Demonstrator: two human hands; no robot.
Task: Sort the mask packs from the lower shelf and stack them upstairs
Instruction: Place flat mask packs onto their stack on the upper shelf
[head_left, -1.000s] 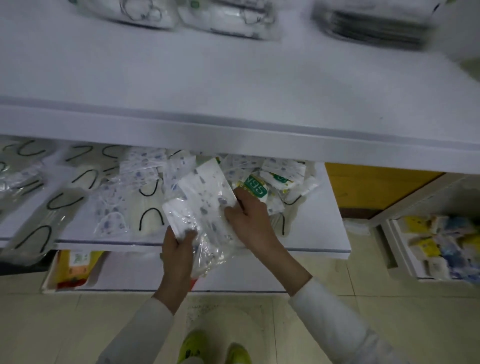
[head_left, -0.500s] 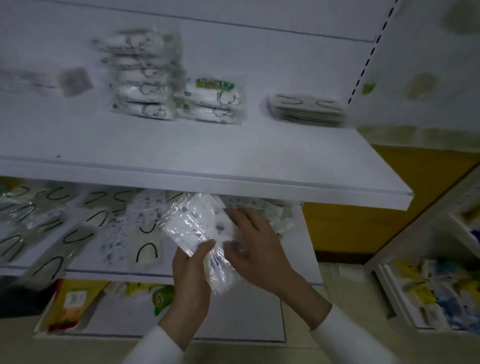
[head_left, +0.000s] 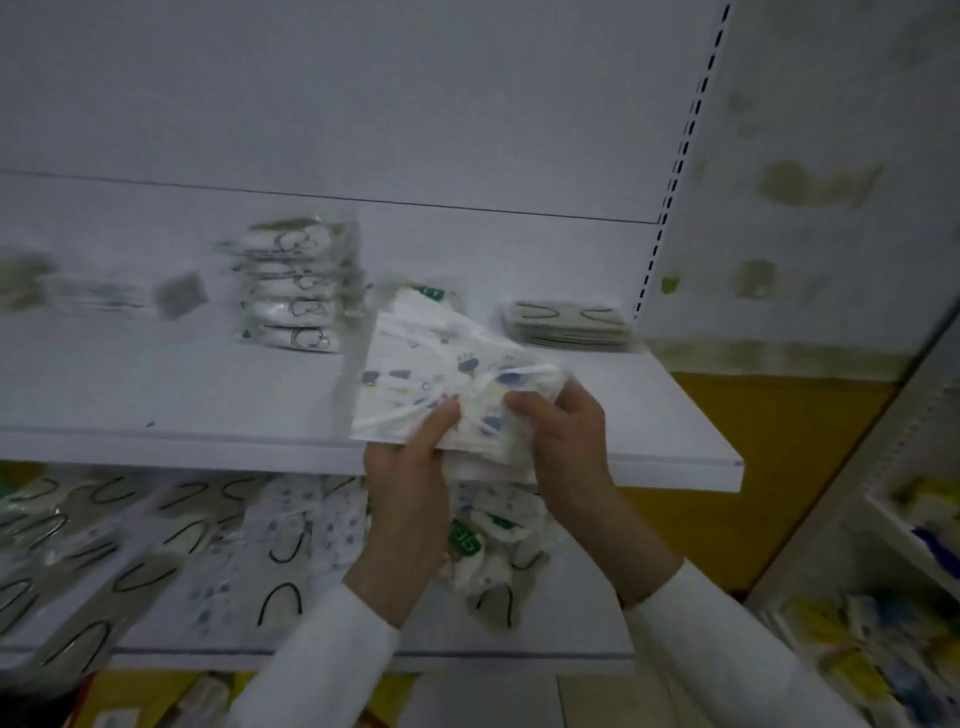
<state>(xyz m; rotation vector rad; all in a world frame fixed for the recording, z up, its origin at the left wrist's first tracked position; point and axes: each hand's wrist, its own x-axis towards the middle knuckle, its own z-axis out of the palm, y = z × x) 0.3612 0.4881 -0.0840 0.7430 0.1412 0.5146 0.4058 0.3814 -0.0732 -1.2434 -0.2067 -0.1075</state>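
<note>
A bundle of clear mask packs with blue printed patterns (head_left: 431, 379) is held over the front edge of the upper shelf (head_left: 208, 395). My left hand (head_left: 408, 478) grips its lower left side and my right hand (head_left: 563, 441) grips its right end. On the upper shelf stand a tall stack of white mask packs (head_left: 293, 296), a green-labelled pack (head_left: 428, 293) partly hidden behind the bundle, and a flat stack of grey packs (head_left: 569, 322). The lower shelf (head_left: 571, 623) carries several loose packs: black-looped ones (head_left: 78, 561) at left, patterned ones (head_left: 306, 530) in the middle.
A perforated shelf upright (head_left: 675, 171) bounds the right side of the unit. Blurred small items (head_left: 98, 293) lie at the upper shelf's left. Another rack with yellow and blue packets (head_left: 893, 623) stands at lower right. Yellow packages (head_left: 135, 696) lie below the lower shelf.
Both hands have lifted the patterned bundle from the lower shelf level up to the front of the upper shelf. The view has tilted upward.
</note>
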